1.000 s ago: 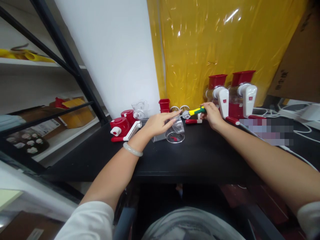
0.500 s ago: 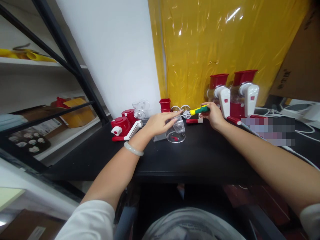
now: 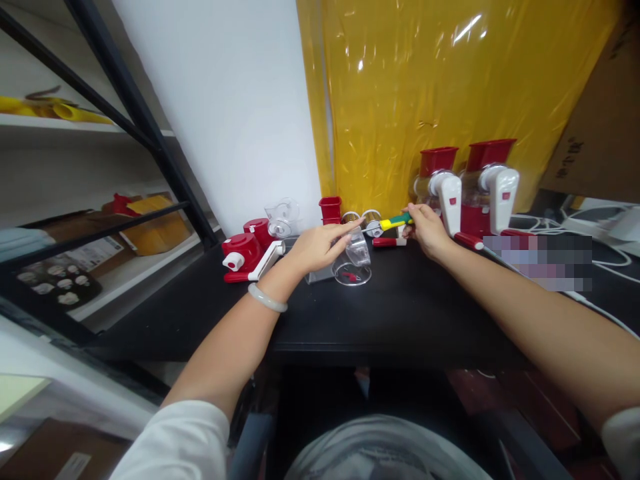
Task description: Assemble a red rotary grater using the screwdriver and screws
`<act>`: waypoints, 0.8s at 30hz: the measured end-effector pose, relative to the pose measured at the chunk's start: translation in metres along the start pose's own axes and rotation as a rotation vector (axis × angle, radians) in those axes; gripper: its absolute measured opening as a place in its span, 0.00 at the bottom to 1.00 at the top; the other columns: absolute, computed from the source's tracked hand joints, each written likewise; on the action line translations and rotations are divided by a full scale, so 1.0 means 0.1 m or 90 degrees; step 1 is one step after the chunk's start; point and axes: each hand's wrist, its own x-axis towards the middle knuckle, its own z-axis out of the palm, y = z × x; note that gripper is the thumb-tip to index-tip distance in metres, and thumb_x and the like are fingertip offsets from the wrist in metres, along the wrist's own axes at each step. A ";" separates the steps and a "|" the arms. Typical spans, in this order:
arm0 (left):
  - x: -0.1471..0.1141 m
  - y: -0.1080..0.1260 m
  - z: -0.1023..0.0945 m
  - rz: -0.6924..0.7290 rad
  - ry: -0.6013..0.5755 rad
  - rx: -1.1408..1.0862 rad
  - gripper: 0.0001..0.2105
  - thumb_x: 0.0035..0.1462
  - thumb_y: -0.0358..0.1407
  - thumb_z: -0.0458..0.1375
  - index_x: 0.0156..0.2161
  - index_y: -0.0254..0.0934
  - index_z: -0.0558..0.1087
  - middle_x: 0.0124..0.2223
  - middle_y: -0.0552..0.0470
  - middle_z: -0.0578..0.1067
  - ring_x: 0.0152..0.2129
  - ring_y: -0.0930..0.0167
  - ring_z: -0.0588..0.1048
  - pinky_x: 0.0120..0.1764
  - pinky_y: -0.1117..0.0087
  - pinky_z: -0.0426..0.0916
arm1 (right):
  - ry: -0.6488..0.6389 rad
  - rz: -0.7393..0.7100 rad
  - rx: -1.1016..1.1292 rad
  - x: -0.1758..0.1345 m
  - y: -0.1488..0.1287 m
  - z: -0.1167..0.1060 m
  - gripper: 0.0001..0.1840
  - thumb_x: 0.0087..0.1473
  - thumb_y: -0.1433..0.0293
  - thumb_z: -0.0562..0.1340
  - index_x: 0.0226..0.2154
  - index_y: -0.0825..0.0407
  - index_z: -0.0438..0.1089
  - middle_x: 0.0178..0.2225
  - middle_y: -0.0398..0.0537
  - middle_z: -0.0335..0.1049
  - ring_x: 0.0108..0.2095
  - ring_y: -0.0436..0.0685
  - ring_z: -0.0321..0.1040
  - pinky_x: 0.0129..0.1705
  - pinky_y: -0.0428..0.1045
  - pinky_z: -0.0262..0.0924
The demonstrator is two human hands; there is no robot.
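Note:
My right hand [image 3: 426,229] grips a screwdriver [image 3: 397,221] by the end of its green and yellow handle, fingers closed. The shaft points left, and its tip is at the clear plastic housing [image 3: 358,248]. My left hand [image 3: 321,248] is closed over that housing, with its index finger stretched along the shaft near the tip. The thumb lies against the clear plastic; the other fingers are partly hidden. Below the housing sits a round clear dish or rim [image 3: 353,283] with small red pieces [image 3: 351,276] in it. Where exactly the tip meets the plastic is too small to tell.
Red crank-handled units [image 3: 243,253] stand left, near a clear part [image 3: 283,219]. Behind my hands are a red hopper [image 3: 331,210], metal drums [image 3: 371,222] and a red handle [image 3: 389,243]. Two white-cranked grinders [image 3: 495,190] and cables [image 3: 600,237] are right. Black shelving [image 3: 150,143] stands left.
The screwdriver handle has turned, showing more yellow on its underside. My right fingers have shifted slightly on its end. My left hand stays in nearly the same place on the housing.

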 end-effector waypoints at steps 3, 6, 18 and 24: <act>0.00 0.00 0.00 -0.008 0.001 0.001 0.21 0.70 0.42 0.42 0.66 0.47 0.56 0.55 0.49 0.73 0.49 0.63 0.73 0.48 0.62 0.68 | -0.008 -0.031 -0.020 0.00 0.01 0.00 0.21 0.52 0.48 0.60 0.31 0.49 0.63 0.15 0.35 0.55 0.14 0.47 0.58 0.17 0.45 0.59; 0.00 0.01 0.00 -0.016 0.002 0.005 0.22 0.70 0.41 0.41 0.66 0.46 0.57 0.56 0.49 0.73 0.48 0.63 0.73 0.47 0.61 0.68 | 0.013 -0.016 -0.027 0.00 0.01 0.00 0.19 0.56 0.50 0.57 0.31 0.49 0.64 0.17 0.37 0.58 0.15 0.48 0.59 0.18 0.46 0.60; 0.01 0.02 -0.02 -0.053 -0.011 -0.025 0.24 0.69 0.39 0.40 0.67 0.42 0.52 0.59 0.48 0.70 0.52 0.62 0.71 0.51 0.58 0.68 | 0.034 0.039 0.021 -0.02 -0.08 0.03 0.06 0.51 0.70 0.54 0.33 0.49 0.65 0.24 0.40 0.63 0.17 0.49 0.63 0.20 0.47 0.62; 0.01 0.04 -0.02 -0.063 -0.008 -0.036 0.24 0.68 0.38 0.40 0.67 0.41 0.51 0.59 0.48 0.70 0.53 0.62 0.71 0.52 0.58 0.67 | 0.012 0.035 0.017 -0.02 -0.06 0.02 0.05 0.55 0.65 0.58 0.32 0.49 0.64 0.21 0.38 0.63 0.16 0.48 0.62 0.21 0.46 0.63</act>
